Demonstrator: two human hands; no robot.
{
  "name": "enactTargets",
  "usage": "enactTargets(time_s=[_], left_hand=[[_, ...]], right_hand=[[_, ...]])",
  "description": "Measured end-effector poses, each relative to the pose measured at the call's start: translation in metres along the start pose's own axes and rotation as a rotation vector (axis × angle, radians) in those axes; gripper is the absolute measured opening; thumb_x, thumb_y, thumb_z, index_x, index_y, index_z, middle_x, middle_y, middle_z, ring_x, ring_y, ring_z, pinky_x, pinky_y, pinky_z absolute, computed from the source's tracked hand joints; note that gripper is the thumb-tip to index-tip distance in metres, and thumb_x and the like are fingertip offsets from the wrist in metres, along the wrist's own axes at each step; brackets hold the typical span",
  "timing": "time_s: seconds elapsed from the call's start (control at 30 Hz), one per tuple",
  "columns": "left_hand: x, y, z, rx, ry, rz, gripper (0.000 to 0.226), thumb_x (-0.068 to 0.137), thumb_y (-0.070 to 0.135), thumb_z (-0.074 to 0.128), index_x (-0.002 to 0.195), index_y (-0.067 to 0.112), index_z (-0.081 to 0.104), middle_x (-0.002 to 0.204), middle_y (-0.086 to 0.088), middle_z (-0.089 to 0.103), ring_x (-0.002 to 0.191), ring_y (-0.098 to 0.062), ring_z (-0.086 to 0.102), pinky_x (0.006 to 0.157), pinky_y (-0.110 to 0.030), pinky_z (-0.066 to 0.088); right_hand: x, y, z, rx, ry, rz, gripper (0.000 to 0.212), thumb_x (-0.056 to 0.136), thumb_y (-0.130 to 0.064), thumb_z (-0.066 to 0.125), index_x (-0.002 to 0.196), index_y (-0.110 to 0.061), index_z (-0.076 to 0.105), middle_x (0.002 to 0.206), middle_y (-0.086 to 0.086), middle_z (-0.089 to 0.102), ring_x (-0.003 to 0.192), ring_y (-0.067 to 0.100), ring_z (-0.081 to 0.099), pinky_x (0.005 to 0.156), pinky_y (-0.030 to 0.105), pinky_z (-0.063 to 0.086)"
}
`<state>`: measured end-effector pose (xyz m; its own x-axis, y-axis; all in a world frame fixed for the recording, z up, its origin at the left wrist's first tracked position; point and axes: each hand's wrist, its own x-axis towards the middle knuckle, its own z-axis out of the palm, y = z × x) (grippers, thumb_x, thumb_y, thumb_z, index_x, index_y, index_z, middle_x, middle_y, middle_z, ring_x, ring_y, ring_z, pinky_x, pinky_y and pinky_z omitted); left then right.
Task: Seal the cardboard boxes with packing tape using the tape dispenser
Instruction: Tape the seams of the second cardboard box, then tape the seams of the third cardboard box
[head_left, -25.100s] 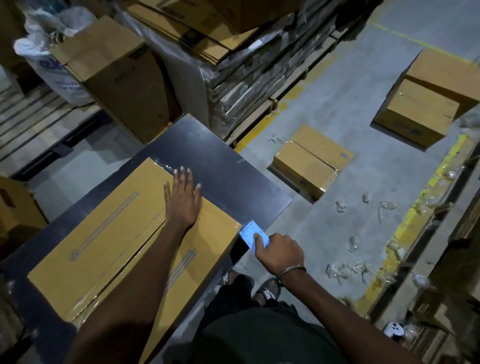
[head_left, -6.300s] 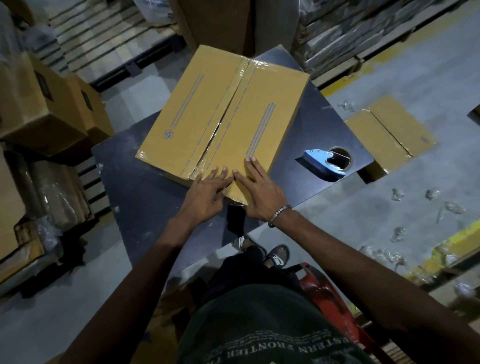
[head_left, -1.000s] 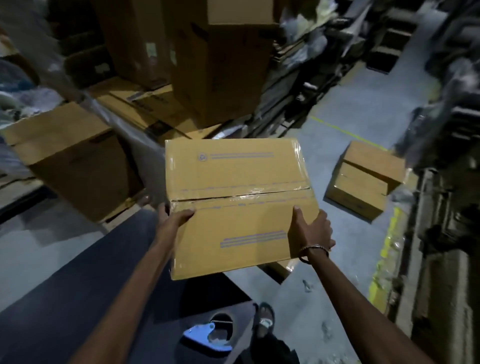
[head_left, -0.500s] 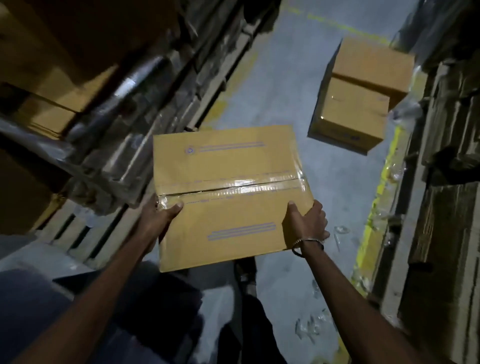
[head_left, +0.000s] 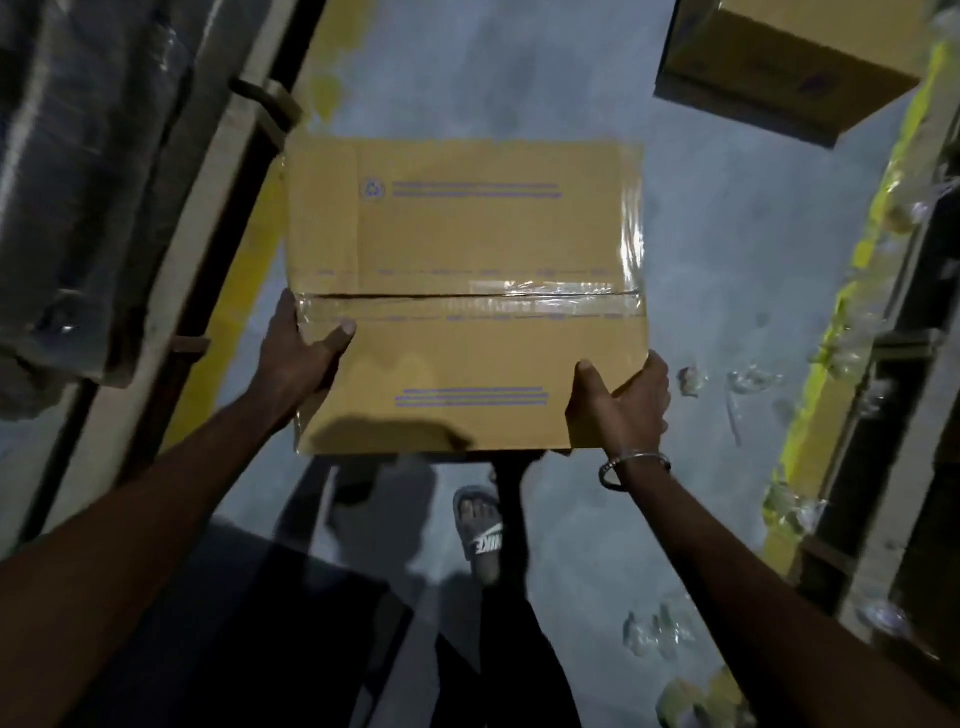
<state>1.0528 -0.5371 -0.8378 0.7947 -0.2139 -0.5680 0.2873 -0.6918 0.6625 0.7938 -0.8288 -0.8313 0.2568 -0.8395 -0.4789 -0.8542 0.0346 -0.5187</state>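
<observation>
Over the grey floor (head_left: 519, 78), out in front of my chest, I've got the box (head_left: 467, 291) up in both hands, top face toward me. Tape (head_left: 550, 296) runs along the centre seam and folds down over the right edge, so this one looks sealed; the job now is prob. just setting it down w/ the other finished ones.

My left hand (head_left: 298, 358) grips the left edge right at the seam, thumb flat on the top face, fingers curled round the side and out of sight. My right hand (head_left: 621, 402) clamps the near right corner, thumb on top, fingers wrapped under. Both have firm hold of the box and nothing else. Tape dispenser isn't in view.

How I'd do it well:
- Keep the box level, hands on opp. edges as now, so it doesn't twist.
- Left thumb sits near the tape end. Don't drag it, or the strip could lift.
- Another box (head_left: 789, 67) sits on the floor ahead to the right; aim beside it, edges squared.
- Lower w/ bent knees, near edge down first, then slide fingers out.
- Crumpled plastic scraps (head_left: 691, 376) lie near the yellow line (head_left: 852, 291), and I'm in a sandal (head_left: 480, 530). Watch footing, since I can't see the floor directly under the box.
</observation>
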Motion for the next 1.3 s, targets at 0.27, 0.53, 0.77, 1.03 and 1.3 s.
enactTargets(time_s=[0.27,0.53,0.77,1.03,1.3], left_hand=[[0.059,-0.050,0.054,0.366,-0.098,0.204,0.123,0.071,0.092,0.064,0.158,0.059,-0.017,0.167,-0.006,0.039,0.150,-0.037,0.041,0.115,-0.063,0.041],[-0.004,0.017,0.049,0.647,-0.040,0.051,0.104,0.092,0.046,0.075,0.169,0.024,0.009,0.171,-0.024,0.012,0.152,-0.047,0.029,0.117,-0.061,0.036],[-0.173,0.070,-0.023,0.717,-0.085,0.250,0.070,0.081,0.046,0.058,0.137,0.005,0.065,0.126,-0.025,0.070,0.119,-0.044,0.066,0.098,-0.058,0.054],[-0.393,0.125,-0.162,0.299,0.268,0.234,0.052,0.094,0.047,0.059,0.134,0.015,0.069,0.138,-0.006,0.066,0.130,-0.026,0.059,0.111,-0.036,0.045],[-0.626,0.061,-0.255,-0.054,0.716,0.149,0.033,0.103,0.034,0.066,0.134,0.025,0.065,0.141,0.007,0.060,0.127,-0.007,0.055,0.102,-0.023,0.042]], right_hand=[[0.019,0.052,0.079,-0.102,0.176,0.035,0.092,0.086,-0.081,0.049,0.154,-0.024,0.024,0.152,0.008,0.046,0.139,0.030,0.045,0.107,0.060,0.044],[0.004,0.004,0.023,-0.448,-0.013,0.007,0.091,0.092,-0.053,0.063,0.160,-0.009,0.020,0.160,0.015,0.031,0.147,0.036,0.030,0.111,0.058,0.033],[-0.102,-0.113,-0.061,-0.614,-0.297,-0.391,0.064,0.097,-0.041,0.058,0.150,-0.010,0.038,0.147,0.014,0.043,0.139,0.034,0.036,0.102,0.053,0.042],[-0.297,-0.197,-0.125,-0.617,-0.492,-0.843,0.060,0.096,-0.040,0.057,0.148,-0.012,0.044,0.143,0.014,0.047,0.134,0.036,0.041,0.096,0.051,0.048],[-0.550,-0.207,-0.154,-0.400,-0.587,-1.403,0.053,0.096,-0.039,0.055,0.141,-0.012,0.053,0.131,0.008,0.056,0.128,0.029,0.047,0.096,0.046,0.050]])
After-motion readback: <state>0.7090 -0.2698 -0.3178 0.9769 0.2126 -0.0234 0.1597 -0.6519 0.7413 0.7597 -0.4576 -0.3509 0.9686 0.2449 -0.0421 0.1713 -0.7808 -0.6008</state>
